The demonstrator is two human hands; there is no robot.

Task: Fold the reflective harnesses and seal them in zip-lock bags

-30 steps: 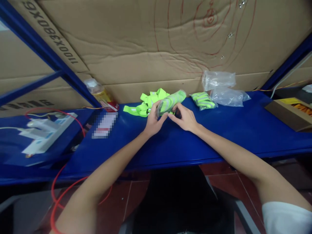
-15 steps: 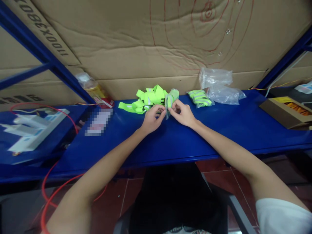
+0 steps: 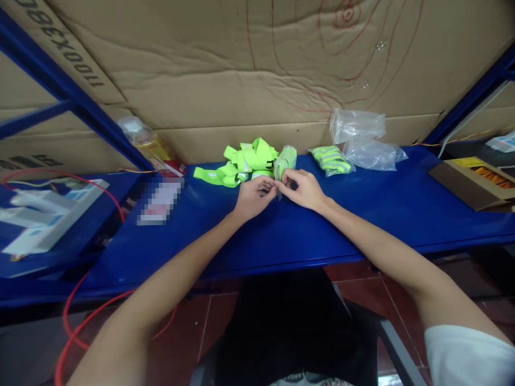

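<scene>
I see left hand (image 3: 253, 197) and right hand (image 3: 304, 188) pinching the near edge of a clear plastic bag (image 3: 287, 157) | bag filmy, plump with green, between flat, looped neon webbing (image 3: 248, 161) and pillow-shaped packet (image 3: 332, 160), over glossy blue tabletop (image 3: 257, 241) | hands hide its near end; folds inside blurred

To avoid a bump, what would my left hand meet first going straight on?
Likely the right hand: its fingertips sit right beside those of the left hand, at the bagged green bundle, though depth is unclear.
</scene>
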